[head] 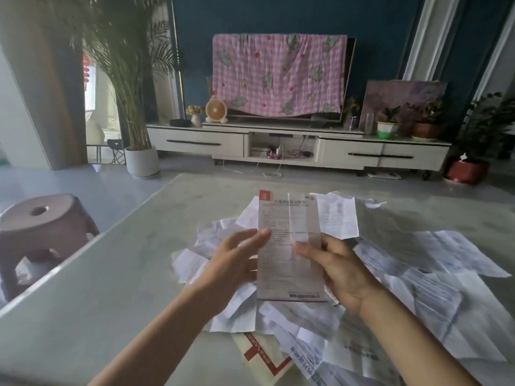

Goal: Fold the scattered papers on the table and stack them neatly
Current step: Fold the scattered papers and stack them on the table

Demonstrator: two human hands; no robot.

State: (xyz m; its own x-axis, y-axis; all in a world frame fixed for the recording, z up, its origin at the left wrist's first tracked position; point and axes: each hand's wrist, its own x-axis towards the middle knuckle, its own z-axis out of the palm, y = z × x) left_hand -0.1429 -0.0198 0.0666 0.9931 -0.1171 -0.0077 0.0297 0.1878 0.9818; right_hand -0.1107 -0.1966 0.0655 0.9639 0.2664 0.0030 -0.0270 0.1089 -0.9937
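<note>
Printed leaflet (289, 254), red logo at top corner, vertical crease down the middle, held upright and clear of the table (111, 288). Right hand (341, 271) pinches its right edge, thumb across the front. Left hand (237, 260): fingers nearly straight, tips touching the left edge; thumb hidden. Scattered papers (423, 280) lie unfolded in a loose, overlapping heap beneath and to the right.

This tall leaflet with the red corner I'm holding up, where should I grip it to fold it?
Pinch the leaflet by its long side edges near mid-height, coming in from left and right. It stands tall and narrow with a lengthwise crease down its middle, so the halves should close along it.
</note>
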